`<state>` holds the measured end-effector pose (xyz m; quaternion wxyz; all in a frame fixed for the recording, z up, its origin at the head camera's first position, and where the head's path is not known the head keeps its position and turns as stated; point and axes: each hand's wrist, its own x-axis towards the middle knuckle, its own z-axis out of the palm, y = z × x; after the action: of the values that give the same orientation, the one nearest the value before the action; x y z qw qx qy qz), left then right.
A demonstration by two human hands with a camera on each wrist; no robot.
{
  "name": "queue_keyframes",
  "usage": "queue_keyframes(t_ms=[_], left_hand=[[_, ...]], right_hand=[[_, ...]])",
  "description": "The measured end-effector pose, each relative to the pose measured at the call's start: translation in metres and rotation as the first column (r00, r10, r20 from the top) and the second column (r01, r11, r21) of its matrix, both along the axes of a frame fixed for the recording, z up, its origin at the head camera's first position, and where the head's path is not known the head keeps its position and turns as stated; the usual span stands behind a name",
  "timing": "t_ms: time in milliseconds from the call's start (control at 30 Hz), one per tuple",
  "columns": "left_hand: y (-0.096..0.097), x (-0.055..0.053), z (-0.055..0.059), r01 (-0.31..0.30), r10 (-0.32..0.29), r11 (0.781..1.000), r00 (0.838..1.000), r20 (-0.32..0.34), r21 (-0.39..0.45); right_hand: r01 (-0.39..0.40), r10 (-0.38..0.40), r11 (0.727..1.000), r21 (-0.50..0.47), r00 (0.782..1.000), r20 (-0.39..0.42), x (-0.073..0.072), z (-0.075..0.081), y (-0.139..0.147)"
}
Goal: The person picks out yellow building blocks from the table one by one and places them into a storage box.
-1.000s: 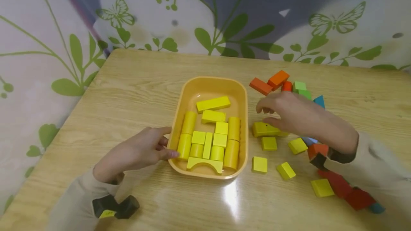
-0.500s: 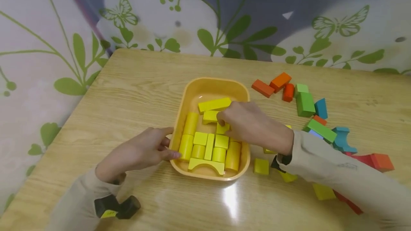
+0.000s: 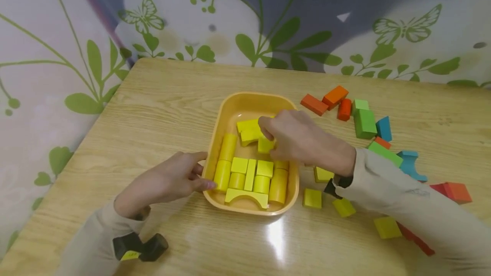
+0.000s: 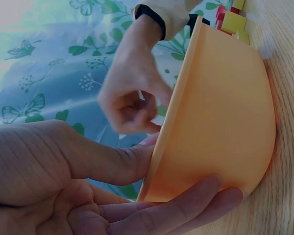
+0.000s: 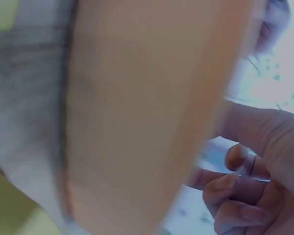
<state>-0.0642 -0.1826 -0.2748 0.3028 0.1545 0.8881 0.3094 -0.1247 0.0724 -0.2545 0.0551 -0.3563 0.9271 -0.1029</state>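
Note:
In the head view, a yellow-orange plastic box (image 3: 259, 97) holds several yellow wooden blocks. My left hand (image 3: 168, 180) grips its left wall. The left wrist view shows the thumb on the rim and fingers under the outer wall. My right hand (image 3: 295, 135) reaches over the right wall and pinches a yellow cube block (image 3: 264, 145) inside. Beside that cube lie a small yellow arch block (image 3: 249, 136) and a long yellow block (image 3: 245, 125), partly hidden by the fingers. Yellow cylinders (image 3: 228, 147) and a larger arch block (image 3: 246, 198) fill the near half.
Right of the box, several loose yellow blocks (image 3: 312, 198) lie on the wooden table (image 3: 172, 97), some under the right forearm. Beyond them are orange blocks (image 3: 335, 97), green blocks (image 3: 365, 123), blue blocks (image 3: 383, 128) and red blocks (image 3: 416, 238). A patterned wall (image 3: 215, 20) borders the table.
My right hand moved left from the loose blocks into the box and took hold of the yellow cube, which has shifted toward the far end. The left hand stays on the box.

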Motion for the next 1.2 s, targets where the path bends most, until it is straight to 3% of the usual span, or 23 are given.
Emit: queue_keyframes(t_ms=[100,200,333,500,600,733,933,1200], left_hand=[[0.0,-0.001,0.0,0.005,-0.005,1.0,1.0,-0.006,0.0],[0.0,-0.001,0.0,0.001,-0.001,1.0,1.0,-0.002,0.002],[0.0,0.0,-0.001,-0.008,0.008,1.0,1.0,0.015,0.0],[0.0,0.0,-0.001,-0.014,0.014,1.0,1.0,0.019,-0.014],[0.0,0.0,-0.001,-0.014,0.014,1.0,1.0,0.015,-0.001],[-0.001,0.0,-0.001,-0.017,0.016,1.0,1.0,0.023,0.021],[0.0,0.0,0.0,-0.013,0.012,1.0,1.0,0.026,0.018],[0.0,0.0,-0.001,-0.018,0.016,0.998,0.999,0.038,0.057]], right_hand=[[0.033,-0.035,0.999,-0.025,0.998,-0.059,-0.01,0.005,0.005],[0.065,-0.067,0.998,-0.018,0.993,-0.1,-0.024,0.001,0.008],[0.07,-0.068,0.997,0.026,0.996,-0.052,-0.037,-0.015,0.007],[-0.059,0.058,0.997,0.044,0.998,0.024,-0.033,-0.02,-0.003],[-0.139,0.139,0.985,0.102,0.99,0.014,-0.031,-0.023,-0.015],[-0.178,0.179,0.971,0.159,0.984,0.009,-0.032,-0.031,-0.026],[-0.276,0.274,0.96,0.039,0.96,0.056,-0.031,-0.034,-0.029],[-0.236,0.243,0.966,-0.11,0.968,0.06,-0.029,-0.028,-0.014]])
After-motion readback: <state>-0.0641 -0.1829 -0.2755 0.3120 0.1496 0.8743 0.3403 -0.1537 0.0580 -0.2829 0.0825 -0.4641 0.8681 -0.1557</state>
